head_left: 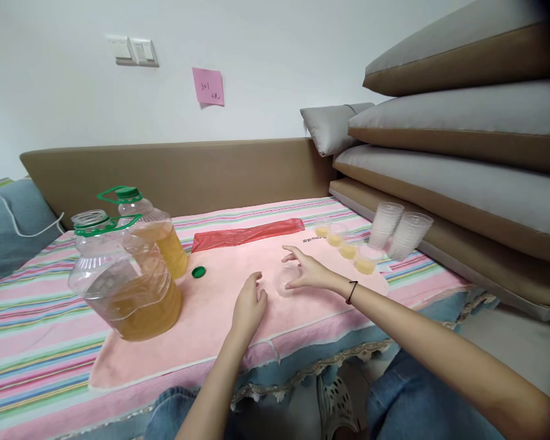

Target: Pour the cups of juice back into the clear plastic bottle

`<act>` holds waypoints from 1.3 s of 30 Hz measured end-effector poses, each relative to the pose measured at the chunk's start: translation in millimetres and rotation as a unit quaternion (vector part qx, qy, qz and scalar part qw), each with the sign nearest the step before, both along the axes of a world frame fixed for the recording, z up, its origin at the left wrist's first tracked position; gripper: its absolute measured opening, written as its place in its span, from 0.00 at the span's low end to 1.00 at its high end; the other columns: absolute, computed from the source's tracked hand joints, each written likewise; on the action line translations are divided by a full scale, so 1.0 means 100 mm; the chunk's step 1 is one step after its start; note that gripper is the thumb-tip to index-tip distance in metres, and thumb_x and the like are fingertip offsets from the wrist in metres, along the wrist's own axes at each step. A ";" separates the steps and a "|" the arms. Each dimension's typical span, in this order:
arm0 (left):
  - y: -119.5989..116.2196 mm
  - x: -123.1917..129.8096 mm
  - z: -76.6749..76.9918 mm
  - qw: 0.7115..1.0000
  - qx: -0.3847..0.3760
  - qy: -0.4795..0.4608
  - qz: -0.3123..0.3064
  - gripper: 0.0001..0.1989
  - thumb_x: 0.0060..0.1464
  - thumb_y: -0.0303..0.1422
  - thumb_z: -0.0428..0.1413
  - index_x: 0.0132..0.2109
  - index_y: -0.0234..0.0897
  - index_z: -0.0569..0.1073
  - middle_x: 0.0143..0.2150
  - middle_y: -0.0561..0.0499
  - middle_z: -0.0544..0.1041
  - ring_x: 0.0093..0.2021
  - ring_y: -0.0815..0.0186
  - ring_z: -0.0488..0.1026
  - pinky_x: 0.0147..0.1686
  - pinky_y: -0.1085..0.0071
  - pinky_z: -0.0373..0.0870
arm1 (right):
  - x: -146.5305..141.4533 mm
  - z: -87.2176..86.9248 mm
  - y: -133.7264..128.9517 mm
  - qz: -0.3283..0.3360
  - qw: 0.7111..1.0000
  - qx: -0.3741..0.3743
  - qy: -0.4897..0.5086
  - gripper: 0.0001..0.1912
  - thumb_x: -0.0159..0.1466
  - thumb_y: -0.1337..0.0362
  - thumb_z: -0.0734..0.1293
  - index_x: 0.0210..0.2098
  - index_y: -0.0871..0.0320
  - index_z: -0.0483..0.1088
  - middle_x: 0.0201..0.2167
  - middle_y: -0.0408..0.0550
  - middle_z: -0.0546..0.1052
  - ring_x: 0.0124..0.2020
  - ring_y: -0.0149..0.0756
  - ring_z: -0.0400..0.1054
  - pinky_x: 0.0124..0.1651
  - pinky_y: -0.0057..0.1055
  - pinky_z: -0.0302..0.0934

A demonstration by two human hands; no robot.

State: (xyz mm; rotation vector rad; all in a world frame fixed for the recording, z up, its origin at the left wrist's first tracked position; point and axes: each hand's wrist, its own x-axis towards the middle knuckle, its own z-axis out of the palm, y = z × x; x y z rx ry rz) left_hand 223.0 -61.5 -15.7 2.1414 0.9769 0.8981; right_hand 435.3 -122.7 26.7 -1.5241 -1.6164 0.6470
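A clear plastic cup point(283, 282) stands on the pink towel point(211, 318) and looks empty. Around its right side curves my right hand point(308, 271), thumb in front and fingers stretched out behind, spread wider than the cup; whether the thumb touches it is hard to tell. My left hand point(250, 300) rests just left of the cup, loosely bent, thumb apart from the fingers, with nothing in it. At the left stands a large uncapped jug point(142, 305), partly filled with amber liquid. A green cap point(198, 272) lies on the towel beside it.
Behind the open jug stands a second, capped jug point(172, 244). Several cups of yellowish liquid point(348, 250) form a row at the right, near two stacks of clear cups point(387, 223). A red plastic bag point(247, 234) lies at the back. Stacked cushions point(462, 159) border the right.
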 end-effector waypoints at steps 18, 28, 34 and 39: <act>-0.02 -0.40 0.22 0.992 0.103 -0.049 0.050 0.17 0.59 0.31 0.47 0.53 0.36 0.70 0.55 0.40 0.76 0.57 0.55 0.73 0.58 0.52 0.68 | 0.10 0.25 -0.78 -0.126 0.954 0.182 0.202 0.21 0.55 0.53 0.75 0.46 0.50 0.73 0.44 0.49 0.80 0.47 0.42 0.75 0.55 0.43 0.67; 0.03 -1.21 0.30 0.829 0.472 -0.130 0.270 0.15 0.62 0.22 0.46 0.50 0.39 0.70 0.59 0.41 0.69 0.69 0.57 0.58 0.66 0.53 0.58 | -1.17 -0.43 -0.64 -0.006 0.948 0.055 0.313 0.16 0.57 0.51 0.75 0.38 0.54 0.77 0.34 0.49 0.82 0.39 0.40 0.77 0.46 0.34 0.71; 0.14 -1.62 0.23 0.799 0.356 -0.220 0.432 0.16 0.63 0.33 0.50 0.57 0.38 0.64 0.62 0.38 0.64 0.67 0.56 0.59 0.66 0.51 0.54 | -1.92 -0.30 0.02 0.070 0.927 0.049 0.364 0.16 0.56 0.52 0.75 0.38 0.55 0.77 0.36 0.49 0.82 0.41 0.41 0.77 0.48 0.37 0.70; 0.35 -1.83 0.25 0.809 0.138 -0.342 0.458 0.20 0.63 0.42 0.48 0.56 0.37 0.65 0.59 0.39 0.67 0.63 0.57 0.63 0.65 0.57 0.56 | -2.41 -0.26 0.59 0.061 0.906 0.071 0.414 0.18 0.54 0.51 0.75 0.38 0.55 0.76 0.39 0.50 0.82 0.44 0.43 0.75 0.51 0.41 0.68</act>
